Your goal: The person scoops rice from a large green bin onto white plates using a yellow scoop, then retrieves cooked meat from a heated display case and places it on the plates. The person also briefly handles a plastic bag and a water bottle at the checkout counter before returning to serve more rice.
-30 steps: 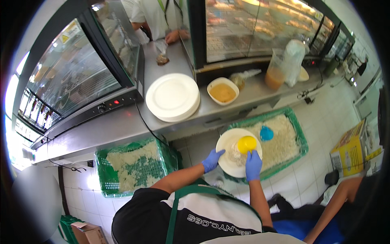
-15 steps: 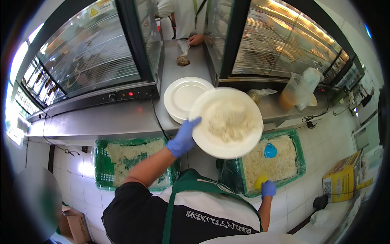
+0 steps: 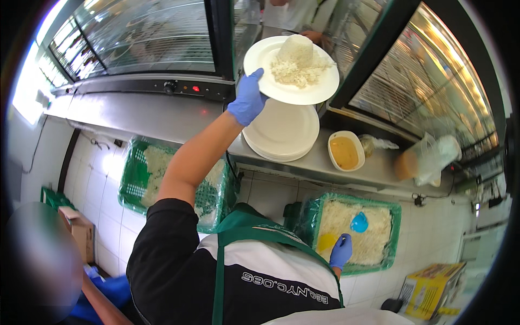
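Observation:
My left hand (image 3: 248, 101), in a blue glove, grips the rim of a white plate (image 3: 260, 60) raised over the steel counter. On the plate sits a moulded dome of white rice (image 3: 297, 53) with loose rice around it. My right hand (image 3: 341, 251), also gloved, hangs low over a green crate of rice (image 3: 398, 230) and holds a small yellow cup (image 3: 326, 241). A blue cup (image 3: 359, 222) lies on the rice in that crate.
A stack of white plates (image 3: 281, 132) and a bowl of orange sauce (image 3: 344, 152) stand on the steel counter (image 3: 135, 116). Glass display cabinets (image 3: 146, 32) flank it. A second green crate (image 3: 135, 179) sits lower left. Another person's hand (image 3: 314, 36) shows at the top.
My left hand lifted the rice plate up from the crate and forward above the plate stack. My right hand dropped back to the crate with the yellow cup.

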Available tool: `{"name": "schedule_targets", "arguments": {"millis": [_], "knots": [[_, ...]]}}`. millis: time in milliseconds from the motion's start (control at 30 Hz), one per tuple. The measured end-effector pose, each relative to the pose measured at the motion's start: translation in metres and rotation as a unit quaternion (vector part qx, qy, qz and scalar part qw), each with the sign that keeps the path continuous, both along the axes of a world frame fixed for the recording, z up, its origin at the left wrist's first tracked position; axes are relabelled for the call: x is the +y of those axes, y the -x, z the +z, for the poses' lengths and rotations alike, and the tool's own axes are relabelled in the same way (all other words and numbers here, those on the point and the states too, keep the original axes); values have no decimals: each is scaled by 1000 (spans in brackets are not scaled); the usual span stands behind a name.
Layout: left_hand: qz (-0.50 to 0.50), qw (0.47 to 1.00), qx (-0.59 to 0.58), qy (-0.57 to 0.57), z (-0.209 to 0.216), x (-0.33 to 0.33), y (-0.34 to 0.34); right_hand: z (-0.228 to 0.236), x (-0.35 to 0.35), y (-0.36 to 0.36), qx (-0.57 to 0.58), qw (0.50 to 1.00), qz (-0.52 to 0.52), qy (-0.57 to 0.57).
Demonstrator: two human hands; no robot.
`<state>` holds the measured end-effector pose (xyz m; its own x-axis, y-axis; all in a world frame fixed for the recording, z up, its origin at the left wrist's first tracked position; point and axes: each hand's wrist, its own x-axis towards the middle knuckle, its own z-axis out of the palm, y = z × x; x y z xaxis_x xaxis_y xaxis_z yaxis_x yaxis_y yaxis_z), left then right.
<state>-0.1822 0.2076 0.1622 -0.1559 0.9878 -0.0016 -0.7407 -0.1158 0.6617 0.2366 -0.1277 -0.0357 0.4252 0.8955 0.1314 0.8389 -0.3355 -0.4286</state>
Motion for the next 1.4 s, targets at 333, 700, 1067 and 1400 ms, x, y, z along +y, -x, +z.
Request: {"name": "schedule_targets", "arguments": {"millis": [333, 700, 1067, 1400], "knots": [[70, 996, -36, -38, -2, 73, -22, 4, 107, -4, 166, 944, 255, -129], [175, 982, -45, -60, -14, 159, -12, 39, 142, 34, 207, 885, 392, -142], [22, 975, 216, 40, 7, 86, -10, 21, 147, 55, 229, 876, 402, -132], [248, 598, 757, 89, -43, -90, 13, 31, 121, 100, 255, 847, 429, -183]]}}
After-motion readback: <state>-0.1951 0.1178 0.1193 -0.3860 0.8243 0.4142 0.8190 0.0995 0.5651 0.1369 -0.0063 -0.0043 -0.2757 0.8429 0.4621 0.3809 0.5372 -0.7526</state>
